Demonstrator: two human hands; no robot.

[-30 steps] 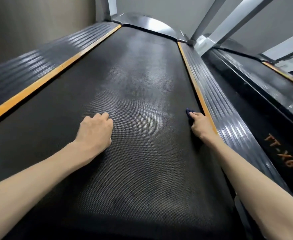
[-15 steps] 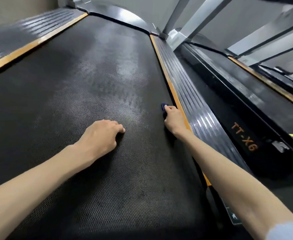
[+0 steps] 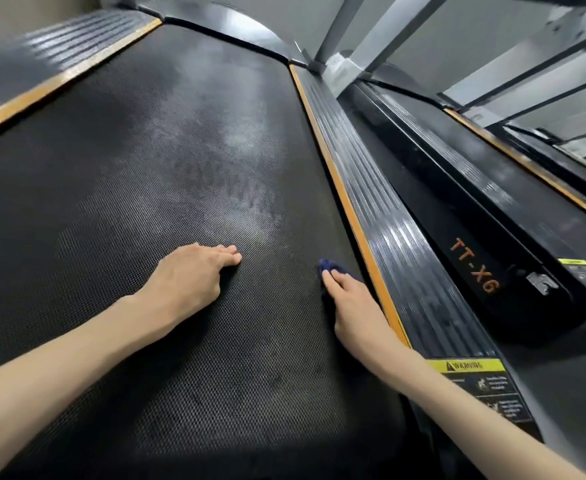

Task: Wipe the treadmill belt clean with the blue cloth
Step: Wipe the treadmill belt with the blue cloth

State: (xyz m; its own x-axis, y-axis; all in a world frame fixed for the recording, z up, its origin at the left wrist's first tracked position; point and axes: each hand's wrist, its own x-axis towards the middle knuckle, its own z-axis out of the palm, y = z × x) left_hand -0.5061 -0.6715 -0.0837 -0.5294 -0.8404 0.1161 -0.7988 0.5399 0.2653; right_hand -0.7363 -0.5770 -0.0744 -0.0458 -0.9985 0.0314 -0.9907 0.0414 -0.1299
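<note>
The black textured treadmill belt [image 3: 166,174] fills most of the view, with pale smeared patches in its middle. My right hand [image 3: 355,306] presses the blue cloth [image 3: 329,266] onto the belt close to the right orange strip; only a small edge of the cloth shows beyond my fingers. My left hand [image 3: 191,278] rests on the belt near its middle, fingers loosely bent and holding nothing.
Ribbed black side rails with orange strips [image 3: 347,202] run along both sides of the belt. A second treadmill marked TT-X6 [image 3: 475,268] stands close on the right. Grey uprights [image 3: 381,36] rise at the far right. A yellow warning sticker [image 3: 468,367] is on the right rail.
My right hand has drawn the cloth back toward me along the belt's right edge. My left hand has shifted right a little, staying on the belt.
</note>
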